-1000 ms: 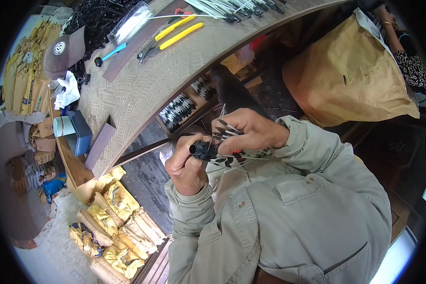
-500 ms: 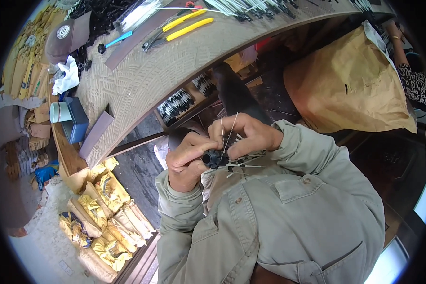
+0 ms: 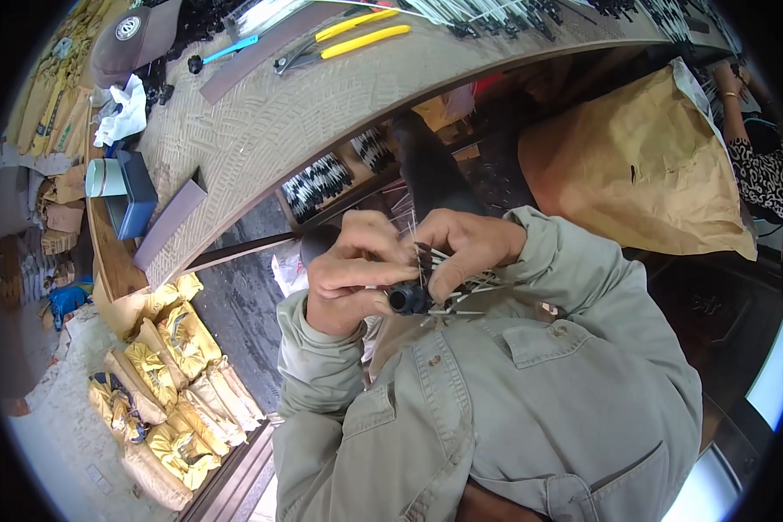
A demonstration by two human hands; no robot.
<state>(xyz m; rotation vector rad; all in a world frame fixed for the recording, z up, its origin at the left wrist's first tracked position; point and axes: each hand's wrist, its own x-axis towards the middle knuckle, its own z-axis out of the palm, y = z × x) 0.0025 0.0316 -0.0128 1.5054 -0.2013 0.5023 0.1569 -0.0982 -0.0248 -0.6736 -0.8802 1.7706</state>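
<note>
In front of my chest my two hands are together around a black tubular piece [image 3: 409, 298] with a round open end. Several thin white rods [image 3: 474, 285] with black joints spread from it under my right hand. My left hand [image 3: 352, 274] is closed, its thumb by the tube's side and its fingertips pinching at the top. My right hand [image 3: 474, 248] curls over the rods, thumb and forefinger close to the black piece. Between the fingertips a thin wire or thread [image 3: 412, 228] sticks up. What exactly the fingertips pinch is partly hidden.
On the worktable [image 3: 261, 165] lie yellow-handled pliers [image 3: 361, 42], a blue-handled tool [image 3: 226, 54] and bundles of white rods [image 3: 487, 16]. A big brown paper sack [image 3: 626, 165] stands at right, with another person's arm [image 3: 732, 109] beyond. Wrapped packages [image 3: 183, 391] fill a box at lower left.
My left fingers have risen and closed in toward the right fingertips. The black piece has shifted slightly right; the wires, spread in a loop before, now stand close together.
</note>
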